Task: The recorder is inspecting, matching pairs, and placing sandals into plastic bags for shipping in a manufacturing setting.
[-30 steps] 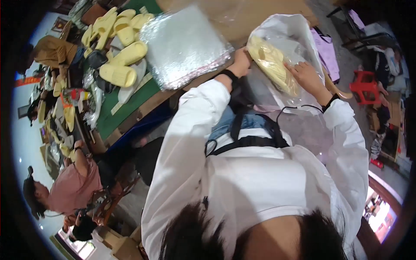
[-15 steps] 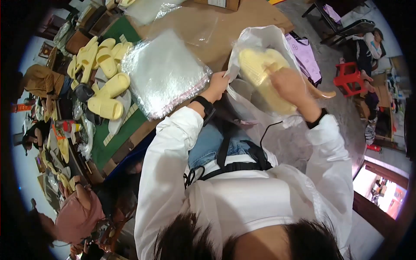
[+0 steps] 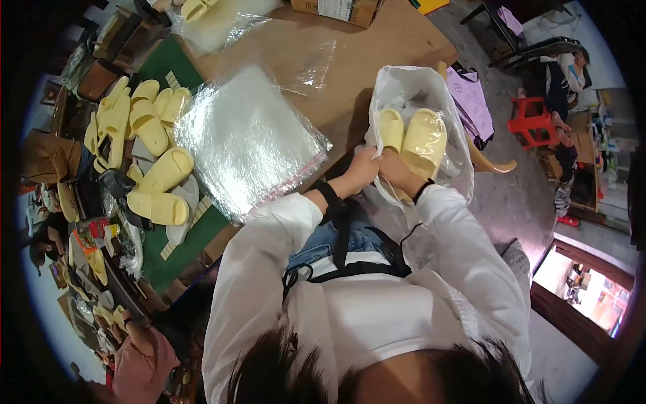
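Observation:
A large white plastic sack [image 3: 416,79] stands with its mouth spread at the right edge of the table. In it lies a pair of yellow slippers [image 3: 426,131], with a shiny clear film over them. My left hand [image 3: 361,172] is closed on the near left rim of the sack. Right beside it, my right hand [image 3: 398,174] is closed at the same stretch of rim, its fingers almost touching the left ones. A stack of clear plastic bags [image 3: 245,145] lies flat on the table to the left of my hands.
Loose yellow slippers [image 3: 158,205] are piled on a green mat [image 3: 168,252] at the left. A cardboard box [image 3: 367,12] sits at the table's far edge. A purple bag [image 3: 471,101] and a red stool [image 3: 531,121] are to the right. Other people work at the far left.
My right hand has left the yellow slippers in the sack and come back to its near rim, beside my left hand. The left hand has moved slightly right and nearer, still holding the rim.

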Tool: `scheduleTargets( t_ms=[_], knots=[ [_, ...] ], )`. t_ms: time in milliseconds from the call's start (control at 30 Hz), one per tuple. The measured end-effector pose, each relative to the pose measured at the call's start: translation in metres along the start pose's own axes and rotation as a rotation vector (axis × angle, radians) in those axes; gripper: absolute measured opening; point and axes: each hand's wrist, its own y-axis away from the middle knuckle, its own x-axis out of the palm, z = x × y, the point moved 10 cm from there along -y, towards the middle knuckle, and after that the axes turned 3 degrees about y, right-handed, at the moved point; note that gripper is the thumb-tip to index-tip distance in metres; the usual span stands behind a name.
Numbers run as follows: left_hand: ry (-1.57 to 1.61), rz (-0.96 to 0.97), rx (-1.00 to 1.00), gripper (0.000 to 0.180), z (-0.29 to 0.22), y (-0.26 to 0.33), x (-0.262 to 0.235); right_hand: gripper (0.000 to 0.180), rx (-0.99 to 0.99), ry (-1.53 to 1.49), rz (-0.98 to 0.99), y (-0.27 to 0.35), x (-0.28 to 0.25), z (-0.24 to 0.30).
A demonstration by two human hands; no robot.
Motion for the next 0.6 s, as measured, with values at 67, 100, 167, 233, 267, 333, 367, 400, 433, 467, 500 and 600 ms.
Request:
scheduleTargets(
  t_ms=[67,100,167,233,267,333,367,400,433,467,500,600],
  knots=[
    [0.212,0.049,-0.159,0.024,0.008,-0.003,0.003,0.016,0.277,-0.308,0.046,-0.007,0.015,-0.024],
    [0.271,0.085,-0.059,0.022,-0.008,-0.004,0.006,0.022,0.512,-0.495,-0.003,0.004,0.056,-0.054],
    [0.227,0.116,-0.095,0.022,0.008,-0.008,0.000,0.022,0.459,-0.440,-0.010,0.000,0.058,-0.048],
    [0.061,0.129,-0.053,0.023,0.007,-0.006,-0.002,0.022,0.359,-0.311,-0.024,0.002,0.054,-0.035],
    [0.057,0.142,-0.046,0.023,0.008,-0.008,-0.001,0.022,0.313,-0.242,-0.031,0.001,0.050,-0.032],
    [0.075,0.217,-0.016,0.023,0.008,-0.013,0.005,0.022,0.222,-0.100,-0.043,0.004,0.045,-0.021],
    [0.058,0.258,-0.032,0.024,-0.009,-0.009,0.005,0.022,0.182,-0.025,-0.048,0.008,0.042,-0.018],
    [0.054,0.276,-0.019,0.024,-0.012,-0.013,0.010,0.022,0.142,0.050,-0.051,0.014,0.038,-0.015],
    [0.122,0.214,-0.057,0.025,-0.008,-0.016,0.007,0.022,0.092,0.125,-0.052,0.015,0.033,-0.008],
    [0.192,0.153,-0.100,0.027,0.000,-0.017,0.007,0.022,0.043,0.197,-0.048,0.016,0.027,-0.001],
    [0.265,0.126,-0.036,0.035,0.013,-0.020,0.003,0.024,0.186,-0.030,0.262,0.004,0.019,0.000],
    [0.240,0.039,-0.020,0.044,0.023,-0.023,0.012,0.015,0.085,-0.211,-0.047,0.027,-0.072,0.017]
  ],
)
